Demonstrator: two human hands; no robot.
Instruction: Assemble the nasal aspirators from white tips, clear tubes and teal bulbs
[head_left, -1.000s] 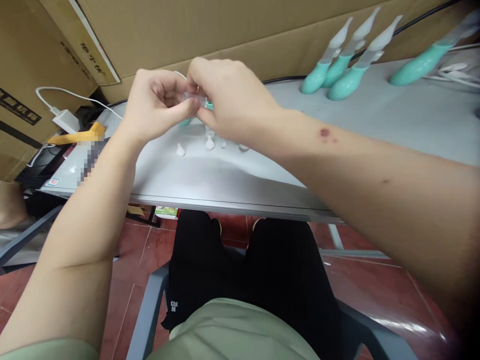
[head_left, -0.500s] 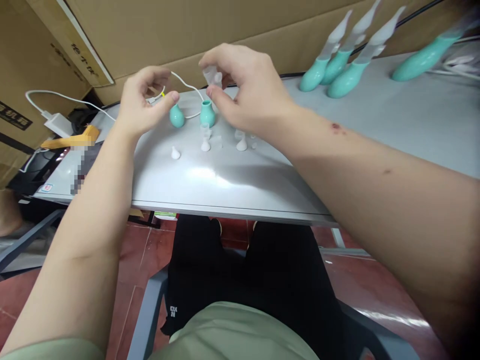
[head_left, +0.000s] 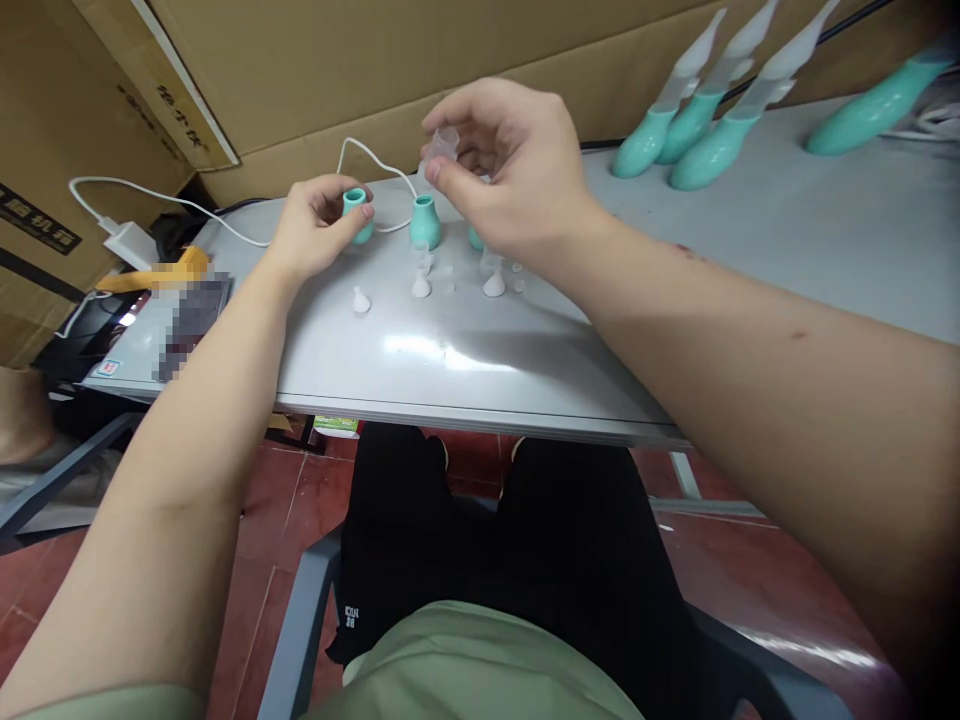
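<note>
My left hand (head_left: 315, 225) is closed around a small teal bulb (head_left: 358, 205) standing on the grey table (head_left: 465, 350). My right hand (head_left: 506, 170) is raised above the table and pinches a small clear plastic cap (head_left: 442, 148) between thumb and fingers. A second teal bulb (head_left: 424, 222) stands between my hands, and a third teal bulb (head_left: 475, 238) shows partly under my right hand. Several small white and clear tips (head_left: 420, 285) lie on the table in front of the bulbs, one white tip (head_left: 361, 301) further left.
Three assembled teal devices with pale nozzles (head_left: 705, 120) lie at the back right, another teal device (head_left: 877, 105) further right. A white cable (head_left: 187, 205) and charger (head_left: 129, 243) lie at the left beside a yellow object (head_left: 161, 273). Cardboard boxes (head_left: 375, 70) stand behind the table.
My hands have drawn apart. The left hand dropped to the table and closed on the left teal bulb. The right hand stayed raised with the clear cap.
</note>
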